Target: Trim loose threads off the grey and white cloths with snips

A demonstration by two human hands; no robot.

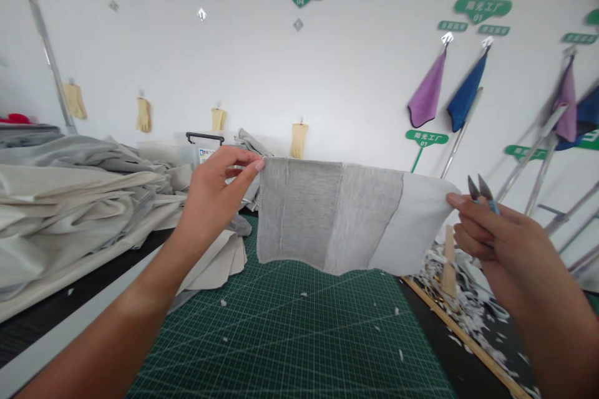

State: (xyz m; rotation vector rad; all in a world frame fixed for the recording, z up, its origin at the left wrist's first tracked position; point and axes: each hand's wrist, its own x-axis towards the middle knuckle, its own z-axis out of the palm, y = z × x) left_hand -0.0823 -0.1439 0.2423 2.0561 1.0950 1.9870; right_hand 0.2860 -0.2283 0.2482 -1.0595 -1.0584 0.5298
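Observation:
A grey and white patchwork cloth (322, 212) hangs stretched between my two hands, above the green cutting mat (299, 330). Its panels are joined by seams, and the upper edge is stitched. My left hand (224, 181) pinches the upper left corner between thumb and fingertips. At the upper right corner, my right hand (496, 230) grips the cloth with thumb and fingers closed. That same hand also holds small thread snips (482, 193), their blades pointing up and standing a little apart. Much of the snips' handle is hidden by my fingers.
Heaped grey and cream fabric (84, 199) fills the left side. Smaller cloth pieces (215, 262) lie on the mat's left edge. To the right are a wooden strip (458, 330) and white scraps (477, 305). Yellow gloves (299, 139) and a purple cloth (428, 90) hang on the wall.

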